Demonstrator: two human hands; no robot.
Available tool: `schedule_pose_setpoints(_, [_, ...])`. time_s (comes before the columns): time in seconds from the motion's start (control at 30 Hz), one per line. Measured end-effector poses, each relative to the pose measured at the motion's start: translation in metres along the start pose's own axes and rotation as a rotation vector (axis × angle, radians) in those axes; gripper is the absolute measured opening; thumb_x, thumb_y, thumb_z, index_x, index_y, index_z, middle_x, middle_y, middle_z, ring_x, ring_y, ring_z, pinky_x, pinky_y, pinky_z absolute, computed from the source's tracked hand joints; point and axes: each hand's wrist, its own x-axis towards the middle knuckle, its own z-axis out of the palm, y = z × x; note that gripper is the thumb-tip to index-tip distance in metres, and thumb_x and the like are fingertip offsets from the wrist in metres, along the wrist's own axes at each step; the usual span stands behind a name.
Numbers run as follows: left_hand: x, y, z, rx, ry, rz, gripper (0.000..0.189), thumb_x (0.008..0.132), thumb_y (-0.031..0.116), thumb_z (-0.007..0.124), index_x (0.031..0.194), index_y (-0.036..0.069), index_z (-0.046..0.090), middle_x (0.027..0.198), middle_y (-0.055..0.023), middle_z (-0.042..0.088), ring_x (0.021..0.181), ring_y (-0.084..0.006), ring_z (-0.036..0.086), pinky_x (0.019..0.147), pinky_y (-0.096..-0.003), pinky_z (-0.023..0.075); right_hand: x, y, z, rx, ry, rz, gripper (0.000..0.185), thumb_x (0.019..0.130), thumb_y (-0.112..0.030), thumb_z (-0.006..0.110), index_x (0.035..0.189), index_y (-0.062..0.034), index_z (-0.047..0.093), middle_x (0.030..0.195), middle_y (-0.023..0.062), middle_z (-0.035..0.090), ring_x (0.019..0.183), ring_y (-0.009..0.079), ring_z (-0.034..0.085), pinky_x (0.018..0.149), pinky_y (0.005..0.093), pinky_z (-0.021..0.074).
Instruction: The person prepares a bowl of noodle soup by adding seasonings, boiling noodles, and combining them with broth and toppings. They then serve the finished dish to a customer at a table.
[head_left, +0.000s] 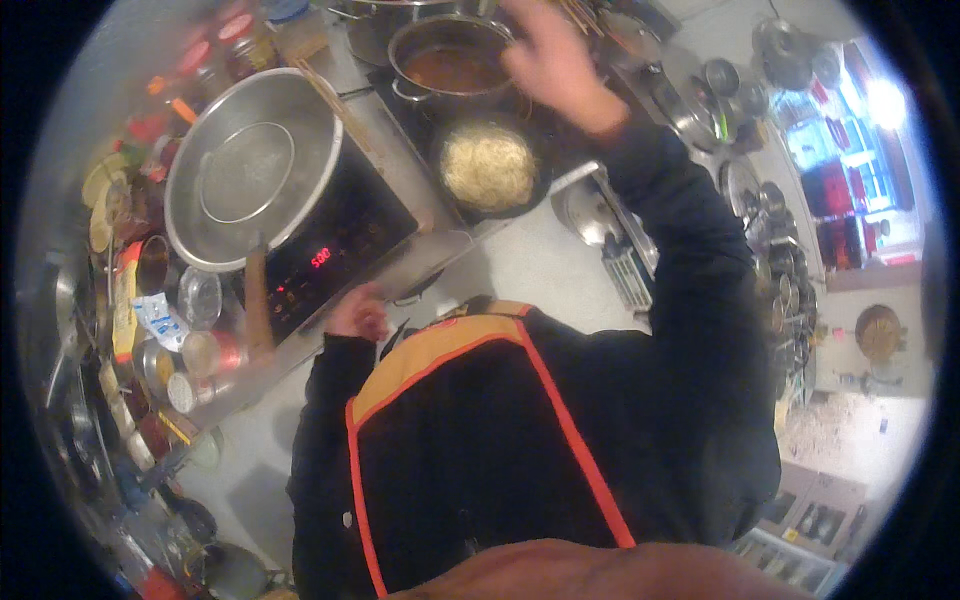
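Observation:
My right hand (551, 67), blurred, reaches over the hob at the top, beside the rim of a metal pot (450, 56) of reddish-brown liquid. Its thumb stands apart; the fingertips run towards the top edge, and whether they hold anything is unclear. Nearer me, a dark pan (487, 169) holds a pale yellow, noodle-like mass. My left hand (360, 313) is low at the counter's front edge, fingers curled, their grip unclear. Before it is a black induction cooktop (352, 244) with lit red digits. A large metal pan (251, 169) with a wooden handle (257, 300) is tilted on it.
Long wooden chopsticks (334, 101) lie across the large pan's far rim. Jars, packets and a clear plastic container (200, 296) crowd the left. A metal tray (592, 202) stands right of the dark pan. Many metal pans and bowls line the right side.

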Motion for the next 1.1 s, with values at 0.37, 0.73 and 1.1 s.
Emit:
schedule_pose_setpoints(0.37, [0.092, -0.002, 0.138, 0.154, -0.041, -0.023, 0.049, 0.089, 0.019, 0.041, 0.134, 0.021, 0.022, 0.104, -0.0191, 0.054, 0.081, -0.0321, 0.06, 0.066, -0.0431, 0.0497, -0.223, 0.104, 0.031, 0.798, -0.028, 1.128, 0.041, 0.089, -0.021, 0.048, 0.123, -0.0001, 0.041, 0.093, 0.0063, 0.056, 0.08, 0.0146, 0.055, 0.072, 0.0293, 0.0474])
schedule_pose_setpoints(0.73, [0.115, -0.027, 0.173, -0.18, -0.261, 0.375, 0.06, 0.075, 0.015, 0.047, 0.131, 0.012, 0.028, 0.13, -0.0139, 0.038, 0.119, -0.0349, 0.037, 0.097, -0.0545, 0.0319, -0.197, 0.113, 0.046, 0.634, -0.246, 0.422, 0.028, 0.086, -0.014, 0.036, 0.099, 0.0042, 0.052, 0.097, 0.0147, 0.058, 0.086, 0.021, 0.054, 0.078, 0.033, 0.0419])
schedule_pose_setpoints(1.1, [0.068, -0.036, 0.231, -0.339, -0.142, 0.568, 0.077, 0.067, 0.038, 0.058, 0.132, 0.006, 0.031, 0.133, -0.0141, 0.037, 0.121, -0.0323, 0.037, 0.101, -0.0474, 0.0288, -0.162, 0.078, -0.029, 1.388, -0.463, 0.984, 0.034, 0.09, -0.017, 0.039, 0.118, 0.0006, 0.045, 0.107, 0.0082, 0.054, 0.088, 0.0168, 0.057, 0.075, 0.0303, 0.0496])
